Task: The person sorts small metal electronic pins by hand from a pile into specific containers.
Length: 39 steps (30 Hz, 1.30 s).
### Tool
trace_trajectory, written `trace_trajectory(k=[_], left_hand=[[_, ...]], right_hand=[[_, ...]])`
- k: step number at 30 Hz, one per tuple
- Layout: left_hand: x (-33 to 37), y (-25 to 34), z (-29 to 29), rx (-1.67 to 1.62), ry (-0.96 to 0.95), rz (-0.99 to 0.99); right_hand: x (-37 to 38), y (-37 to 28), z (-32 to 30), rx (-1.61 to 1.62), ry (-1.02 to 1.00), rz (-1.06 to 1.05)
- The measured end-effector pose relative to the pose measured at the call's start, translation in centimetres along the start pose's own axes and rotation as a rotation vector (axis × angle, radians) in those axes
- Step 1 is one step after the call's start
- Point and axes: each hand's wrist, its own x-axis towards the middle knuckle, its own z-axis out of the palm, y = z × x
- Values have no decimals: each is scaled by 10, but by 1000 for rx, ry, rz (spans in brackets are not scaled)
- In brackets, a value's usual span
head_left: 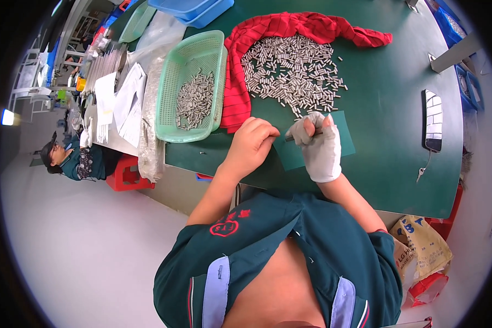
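My left hand (251,143) is bare, its thumb and fingers pinched together just above the table. Whatever it may hold is too small to make out. My right hand (318,146) wears a whitish glove with some fingertips showing, and its fingers are curled round a slim dark tool (290,139) whose tip points toward my left hand. The tool's kind is not clear. Under both hands lies a green sheet (344,134). Just beyond them, a broad heap of small metal pins (292,71) is spread on the table, bordered by a red striped cloth (236,87).
A green plastic basket (163,90) holding more pins stands left of the cloth. On the right lie a phone-like object (433,121) with a key attached and a metal post (456,54). Blue trays (202,13) sit at the back. A co-worker (74,158) sits far left.
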Motion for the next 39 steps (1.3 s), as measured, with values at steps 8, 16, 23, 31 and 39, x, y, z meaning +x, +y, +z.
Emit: trace_trajectory(k=[8,16,23,31,39], left_hand=[[4,8,19,220,-163,91],[-8,7,21,172,-109,-72],[-8,3,31,218,-25,6],[-6,7,32,204,-21,-16],[-6,8,32,201,-12,-28]], right_hand=[[1,-21,0,70,28,12],[2,-18,-3,69,0,5],[5,-16,-5,72,24,63],[6,-13,-7,92,33,98],[6,-12,-4,94,40,103]])
